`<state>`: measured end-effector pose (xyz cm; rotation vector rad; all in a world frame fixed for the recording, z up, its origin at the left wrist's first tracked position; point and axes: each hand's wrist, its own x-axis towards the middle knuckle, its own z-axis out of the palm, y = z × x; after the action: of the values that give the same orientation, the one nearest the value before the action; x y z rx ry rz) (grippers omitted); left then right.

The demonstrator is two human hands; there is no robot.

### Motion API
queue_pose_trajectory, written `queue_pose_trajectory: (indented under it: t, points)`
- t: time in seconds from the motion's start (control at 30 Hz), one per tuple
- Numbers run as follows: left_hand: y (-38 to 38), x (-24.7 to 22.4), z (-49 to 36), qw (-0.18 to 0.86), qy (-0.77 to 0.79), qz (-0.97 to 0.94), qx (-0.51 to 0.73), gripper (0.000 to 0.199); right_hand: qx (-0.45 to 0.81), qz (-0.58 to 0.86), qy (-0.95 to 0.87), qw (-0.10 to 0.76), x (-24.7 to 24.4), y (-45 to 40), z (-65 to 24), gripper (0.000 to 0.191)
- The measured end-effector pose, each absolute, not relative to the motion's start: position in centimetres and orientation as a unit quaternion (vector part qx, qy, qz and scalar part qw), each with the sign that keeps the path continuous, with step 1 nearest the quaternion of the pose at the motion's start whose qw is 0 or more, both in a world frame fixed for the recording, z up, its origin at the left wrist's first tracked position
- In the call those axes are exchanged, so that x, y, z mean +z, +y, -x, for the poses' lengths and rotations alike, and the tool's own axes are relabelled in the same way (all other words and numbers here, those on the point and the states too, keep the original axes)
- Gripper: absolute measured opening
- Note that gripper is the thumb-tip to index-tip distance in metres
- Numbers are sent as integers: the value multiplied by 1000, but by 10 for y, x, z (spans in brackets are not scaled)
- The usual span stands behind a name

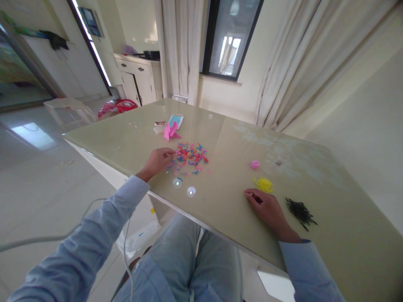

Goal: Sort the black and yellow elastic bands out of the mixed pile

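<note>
A loose pile of small red, blue and pink pieces (192, 154) lies spread on the table (220, 184). At its left edge, my left hand (162, 161) has its fingers bent together; whatever is between the fingertips is too small to make out. My right hand (267, 209) rests on the table with thumb and forefinger pinched, just below a small heap of yellow pieces (263, 185). What it pinches, if anything, cannot be seen. To its right is a pile of black clip-like pieces (300, 212). A small pink object (255, 165) sits above the yellow heap.
Behind the mixed pile lie a pink folded item (171, 131), a blue mask (175, 121) and a small brownish packet (160, 123). A white cable (40, 240) runs below my left arm. A white stool (67, 110) and a red bag (118, 107) stand beyond the table's left edge.
</note>
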<state>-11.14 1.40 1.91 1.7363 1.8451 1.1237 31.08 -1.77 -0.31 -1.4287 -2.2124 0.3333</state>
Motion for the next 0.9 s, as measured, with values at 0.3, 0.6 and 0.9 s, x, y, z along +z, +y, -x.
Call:
queue_pose_trajectory:
  t: [0.3, 0.6, 0.9]
  points:
    - [-36, 67, 35, 395, 494, -553, 542, 33, 113, 531, -806, 237, -4, -19, -310, 30]
    - [-66, 97, -37, 435, 384, -609, 541, 15, 117, 539, -801, 235, -2, -22, -307, 23]
    - [-64, 96, -75, 423, 304, -673, 525, 9, 127, 545, -801, 214, 3, -27, -302, 20]
